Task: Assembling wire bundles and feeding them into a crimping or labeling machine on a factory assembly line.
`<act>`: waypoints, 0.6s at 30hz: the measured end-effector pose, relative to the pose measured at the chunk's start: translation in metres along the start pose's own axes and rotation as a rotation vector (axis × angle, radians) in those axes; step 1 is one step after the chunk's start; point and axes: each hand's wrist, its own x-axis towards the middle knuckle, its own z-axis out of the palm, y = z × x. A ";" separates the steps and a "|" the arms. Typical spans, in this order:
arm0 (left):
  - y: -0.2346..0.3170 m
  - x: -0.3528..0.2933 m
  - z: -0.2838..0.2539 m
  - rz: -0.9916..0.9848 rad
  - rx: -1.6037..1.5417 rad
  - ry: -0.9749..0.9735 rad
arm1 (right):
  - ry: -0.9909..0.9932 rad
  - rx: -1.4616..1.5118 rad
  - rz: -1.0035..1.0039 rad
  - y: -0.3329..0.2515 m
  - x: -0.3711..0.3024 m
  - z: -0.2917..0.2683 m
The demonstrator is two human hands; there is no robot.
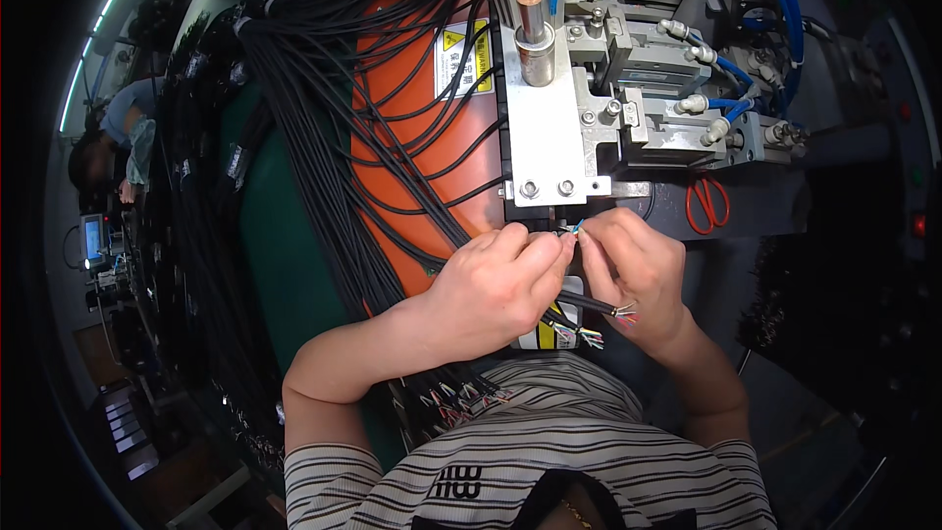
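Observation:
My left hand (505, 275) is closed, with thumb and fingers pinching the end of a black cable near the machine's front edge. Fine coloured wires (577, 228), one of them blue, show between the fingertips of both hands. My right hand (633, 265) pinches these wires from the other side. Just in front of both hands is the machine's white metal plate (549, 137), fixed with bolts. Below my hands, more black cables (589, 304) stick out with stripped ends and fanned coloured wires. My fingers hide most of the held cable.
A big bundle of black cables (314, 147) lies over the orange surface (417, 172) on the left. Pneumatic cylinders (667, 74) with blue hoses (785, 0) stand at the far right. Red-handled scissors (706, 206) lie right of my hands. Another person (123, 137) is at far left.

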 end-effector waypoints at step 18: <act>-0.004 -0.004 -0.003 -0.143 -0.121 -0.030 | -0.198 0.241 0.292 0.010 0.008 -0.007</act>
